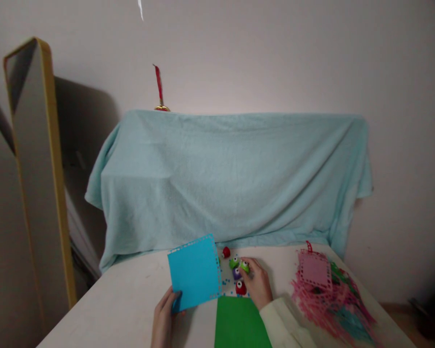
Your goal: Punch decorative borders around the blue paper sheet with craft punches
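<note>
My left hand (163, 311) pinches the lower left corner of a square blue sheet of paper (195, 274), held tilted above the table. Small cut-outs run along the sheet's top and right edges. Beyond its right side, my right hand (258, 285) has its fingers closed on a small green craft punch (244, 266) with big white eyes. Close by sit another green punch (234, 262), a purple one (236, 274) and a red one (240, 288). A second red punch (226, 252) lies farther back. Tiny blue paper bits (226, 282) are scattered among them.
A green sheet (241, 323) lies at the white table's (130, 295) front. On the right, a pink punched-edge card (314, 269) rests on pink shredded paper (311, 304). Behind hangs a pale blue cloth (232, 174); a yellow-framed mirror (54, 145) leans at left.
</note>
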`<control>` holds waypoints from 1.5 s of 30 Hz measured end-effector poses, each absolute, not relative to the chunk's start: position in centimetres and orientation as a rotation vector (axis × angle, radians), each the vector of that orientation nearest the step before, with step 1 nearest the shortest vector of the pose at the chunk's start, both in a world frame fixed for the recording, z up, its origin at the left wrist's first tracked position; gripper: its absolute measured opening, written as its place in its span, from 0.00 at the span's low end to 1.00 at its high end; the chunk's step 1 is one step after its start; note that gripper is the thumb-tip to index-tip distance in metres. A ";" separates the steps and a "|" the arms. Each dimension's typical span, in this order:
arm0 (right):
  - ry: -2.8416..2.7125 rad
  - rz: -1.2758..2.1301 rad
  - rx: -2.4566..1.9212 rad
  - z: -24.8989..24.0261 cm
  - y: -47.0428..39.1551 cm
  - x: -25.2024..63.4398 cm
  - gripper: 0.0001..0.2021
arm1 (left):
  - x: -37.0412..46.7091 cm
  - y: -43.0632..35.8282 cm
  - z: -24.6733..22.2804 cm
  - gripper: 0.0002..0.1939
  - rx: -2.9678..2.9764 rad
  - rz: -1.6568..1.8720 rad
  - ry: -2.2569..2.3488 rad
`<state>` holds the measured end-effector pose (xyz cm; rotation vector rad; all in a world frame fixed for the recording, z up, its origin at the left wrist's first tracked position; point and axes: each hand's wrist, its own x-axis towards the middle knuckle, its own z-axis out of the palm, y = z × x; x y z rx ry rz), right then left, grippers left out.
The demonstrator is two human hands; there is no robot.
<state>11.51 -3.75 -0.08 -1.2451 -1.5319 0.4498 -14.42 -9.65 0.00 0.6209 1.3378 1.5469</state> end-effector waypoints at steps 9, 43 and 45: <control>-1.548 0.392 -1.348 -0.7 -3.4 12.0 0.12 | -15.5 -9.2 -2.0 0.20 0.595 1.601 1.227; -1.705 0.269 -1.312 0.7 -4.3 11.1 0.13 | -15.2 -9.7 -0.7 0.12 0.578 1.634 1.146; -1.738 0.265 -1.287 1.2 -4.6 10.9 0.12 | -15.2 -9.8 -0.7 0.12 0.579 1.630 1.138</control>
